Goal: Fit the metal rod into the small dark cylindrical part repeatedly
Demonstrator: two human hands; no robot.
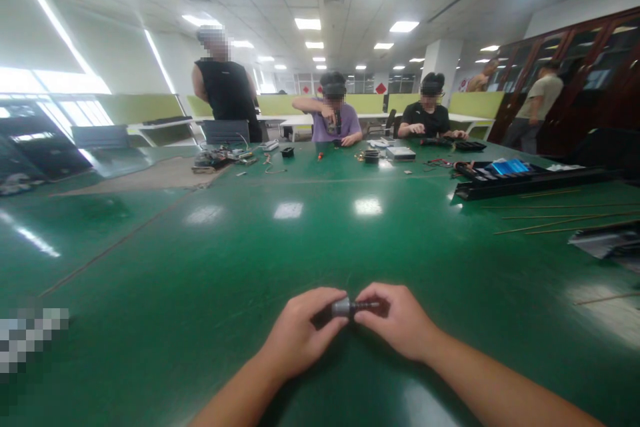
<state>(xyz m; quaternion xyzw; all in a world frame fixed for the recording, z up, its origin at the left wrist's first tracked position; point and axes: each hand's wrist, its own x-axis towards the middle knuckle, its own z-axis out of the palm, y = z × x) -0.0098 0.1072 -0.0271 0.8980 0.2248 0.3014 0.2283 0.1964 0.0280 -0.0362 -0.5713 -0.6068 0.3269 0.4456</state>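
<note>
Between my two hands, low over the green table (240, 247), is a small grey cylinder with a thin dark ribbed shaft (342, 307); its exact kind I cannot make out. My left hand (306, 323) grips the cylinder's body from the left, thumb below and fingers above. On the other side, my right hand (400, 320) is curled around the shaft, thumb and fingertips close to where it meets the body. The shaft points right into my right palm, its far tip partly hidden by the fingers.
Across the table, two seated people (336, 117) handle small parts. Another person (225, 90) stands behind at left. Electronic parts (215, 159) lie at far left, a grey box (401, 153) at far middle. At right are a long black tray (530, 181) and thin rods (560, 217).
</note>
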